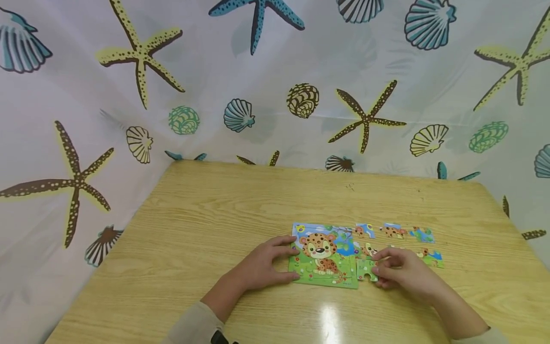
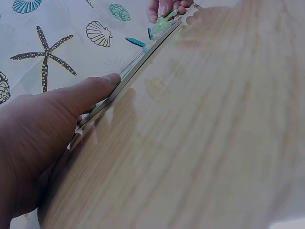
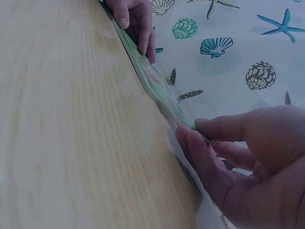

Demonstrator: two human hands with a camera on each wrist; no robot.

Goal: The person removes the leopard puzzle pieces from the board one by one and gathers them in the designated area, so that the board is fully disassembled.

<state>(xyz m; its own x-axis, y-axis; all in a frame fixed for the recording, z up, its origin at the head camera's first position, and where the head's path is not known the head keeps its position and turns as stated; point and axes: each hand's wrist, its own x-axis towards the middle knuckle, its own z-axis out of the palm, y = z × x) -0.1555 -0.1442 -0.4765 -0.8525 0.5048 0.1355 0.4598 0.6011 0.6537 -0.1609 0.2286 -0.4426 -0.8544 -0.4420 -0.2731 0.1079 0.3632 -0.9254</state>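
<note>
A jigsaw board [image 1: 322, 258] with a spotted leopard cub on green grass lies flat on the wooden table. Along its left edge, my left hand [image 1: 270, 263] rests with fingers and thumb spread, the tips touching the board. In the left wrist view the thumb [image 2: 97, 90] lies over the board's edge. My right hand [image 1: 401, 270] pinches a green puzzle piece [image 1: 364, 268] between thumb and fingers, just beside the board's lower right side. The right wrist view shows that piece [image 3: 187, 121] held by its end, tilted, close to the board's edge.
Loose puzzle pieces lie right of the board in two rows, among them a blue-green piece [image 1: 423, 234], a spotted piece [image 1: 393, 231] and a piece [image 1: 431, 258] partly beyond my right hand. A shell-and-starfish cloth [image 1: 275, 134] hangs behind the table [image 1: 215, 205].
</note>
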